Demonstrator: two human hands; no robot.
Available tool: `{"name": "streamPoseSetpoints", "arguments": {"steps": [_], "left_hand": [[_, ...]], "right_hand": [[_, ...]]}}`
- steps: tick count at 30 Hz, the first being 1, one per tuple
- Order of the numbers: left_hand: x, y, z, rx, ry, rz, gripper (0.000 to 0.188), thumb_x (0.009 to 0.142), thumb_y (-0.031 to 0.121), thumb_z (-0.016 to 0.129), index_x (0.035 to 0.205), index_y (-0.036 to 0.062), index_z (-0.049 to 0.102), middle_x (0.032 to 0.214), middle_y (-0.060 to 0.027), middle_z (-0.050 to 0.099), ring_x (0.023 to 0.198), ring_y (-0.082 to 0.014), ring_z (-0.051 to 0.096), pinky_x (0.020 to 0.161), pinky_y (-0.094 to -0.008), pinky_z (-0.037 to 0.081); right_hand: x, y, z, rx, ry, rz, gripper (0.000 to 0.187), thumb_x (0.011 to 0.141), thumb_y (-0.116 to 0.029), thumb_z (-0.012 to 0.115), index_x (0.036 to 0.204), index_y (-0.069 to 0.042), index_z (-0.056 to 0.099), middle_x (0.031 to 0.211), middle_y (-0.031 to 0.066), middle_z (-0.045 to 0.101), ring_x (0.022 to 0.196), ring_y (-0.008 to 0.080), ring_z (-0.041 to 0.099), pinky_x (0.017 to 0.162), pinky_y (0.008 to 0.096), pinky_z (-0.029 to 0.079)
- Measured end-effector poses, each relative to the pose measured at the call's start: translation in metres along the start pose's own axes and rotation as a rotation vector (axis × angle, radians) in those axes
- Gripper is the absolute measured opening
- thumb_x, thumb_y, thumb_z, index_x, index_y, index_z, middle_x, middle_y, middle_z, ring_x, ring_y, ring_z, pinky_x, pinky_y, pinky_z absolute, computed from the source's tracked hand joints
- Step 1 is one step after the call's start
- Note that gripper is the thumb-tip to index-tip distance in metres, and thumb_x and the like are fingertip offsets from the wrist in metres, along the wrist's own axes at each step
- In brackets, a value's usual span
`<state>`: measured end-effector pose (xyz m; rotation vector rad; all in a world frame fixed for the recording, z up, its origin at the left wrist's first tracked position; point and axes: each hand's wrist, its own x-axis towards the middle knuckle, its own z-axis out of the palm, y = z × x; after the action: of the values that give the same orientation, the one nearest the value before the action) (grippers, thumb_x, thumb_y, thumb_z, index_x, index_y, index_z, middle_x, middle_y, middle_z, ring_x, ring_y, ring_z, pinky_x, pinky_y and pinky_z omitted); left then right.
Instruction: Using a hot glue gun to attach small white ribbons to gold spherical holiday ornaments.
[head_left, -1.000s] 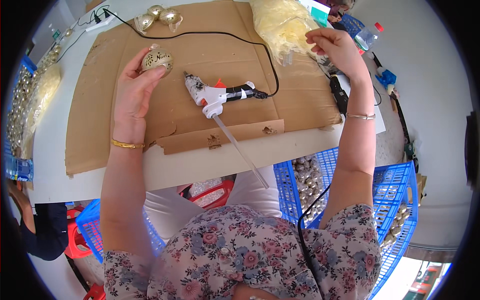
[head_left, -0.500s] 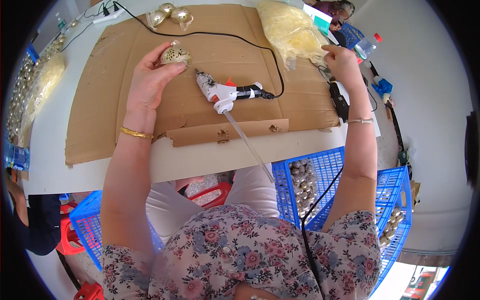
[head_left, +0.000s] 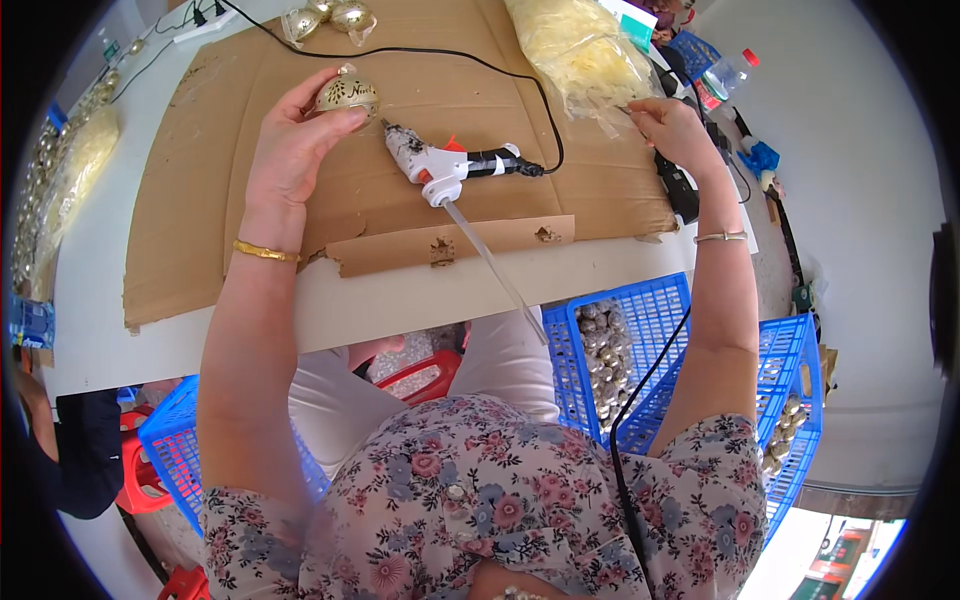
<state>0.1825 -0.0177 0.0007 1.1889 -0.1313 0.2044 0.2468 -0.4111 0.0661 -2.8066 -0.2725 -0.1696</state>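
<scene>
My left hand [head_left: 282,150] is closed round a gold Christmas bauble [head_left: 348,92] with dark lettering and a leaf pattern, raised over the left part of the cardboard. My right hand [head_left: 675,130] pinches thumb and forefinger together beside the lower right corner of a clear bag [head_left: 575,50] full of pale yellow pieces. A small dark tip shows at those fingertips, too small to name. Between my hands a white hot glue gun [head_left: 432,168] lies on its side, its nozzle toward the bauble. From its back a long glue stick [head_left: 495,270] juts past the table edge.
A flat cardboard sheet [head_left: 240,215] covers much of the white table [head_left: 90,340]. The glue gun's black cable [head_left: 430,52] runs across it. More baubles [head_left: 350,16] lie at the far edge. Blue crates [head_left: 650,300] with wrapped baubles stand below; a bottle [head_left: 728,75] stands right.
My right hand has shifted left and nearer to me along the bag's corner, and its fingers have drawn into a pinch. My left hand still holds the bauble. The view has tilted slightly.
</scene>
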Motion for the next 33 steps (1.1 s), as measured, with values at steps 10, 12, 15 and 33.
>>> {"name": "streamPoseSetpoints", "arguments": {"steps": [10, 12, 15, 33], "left_hand": [[-0.001, 0.0, 0.0, 0.013, 0.0, 0.008, 0.055, 0.068, -0.004, 0.067, 0.119, -0.0057, 0.046, 0.103, -0.0122, 0.058, 0.09, -0.0187, 0.06, 0.081, -0.0278, 0.051], [-0.001, 0.001, 0.0, 0.019, -0.001, 0.013, 0.055, 0.068, -0.004, 0.067, 0.119, -0.0057, 0.047, 0.103, -0.0121, 0.058, 0.09, -0.0185, 0.06, 0.08, -0.0276, 0.051], [-0.003, 0.002, 0.002, 0.016, 0.001, 0.006, 0.056, 0.067, -0.004, 0.067, 0.119, -0.0057, 0.047, 0.102, -0.012, 0.058, 0.09, -0.0181, 0.06, 0.08, -0.0274, 0.051], [-0.004, 0.004, 0.006, 0.064, -0.032, 0.043, 0.057, 0.064, -0.003, 0.071, 0.117, -0.0039, 0.05, 0.103, -0.0104, 0.059, 0.091, -0.0164, 0.058, 0.081, -0.0277, 0.048]], "right_hand": [[0.006, -0.028, 0.008, -0.126, 0.235, -0.459, 0.01, 0.076, -0.006, 0.061, 0.084, -0.002, 0.065, 0.078, 0.0092, 0.061, 0.068, 0.0195, 0.059, 0.063, 0.0277, 0.047], [0.01, -0.033, 0.011, -0.145, 0.174, -0.525, 0.009, 0.075, -0.005, 0.061, 0.082, -0.003, 0.065, 0.077, 0.0088, 0.061, 0.069, 0.0203, 0.06, 0.063, 0.0275, 0.047], [0.008, -0.043, 0.015, -0.194, 0.064, -0.428, 0.01, 0.073, -0.01, 0.063, 0.08, -0.004, 0.065, 0.077, 0.0089, 0.061, 0.071, 0.0229, 0.06, 0.064, 0.03, 0.047], [-0.003, -0.074, -0.034, 0.27, -0.145, -0.199, 0.013, 0.083, -0.003, 0.057, 0.092, 0.005, 0.061, 0.074, 0.001, 0.059, 0.067, 0.0062, 0.05, 0.062, 0.0191, 0.043]]}}
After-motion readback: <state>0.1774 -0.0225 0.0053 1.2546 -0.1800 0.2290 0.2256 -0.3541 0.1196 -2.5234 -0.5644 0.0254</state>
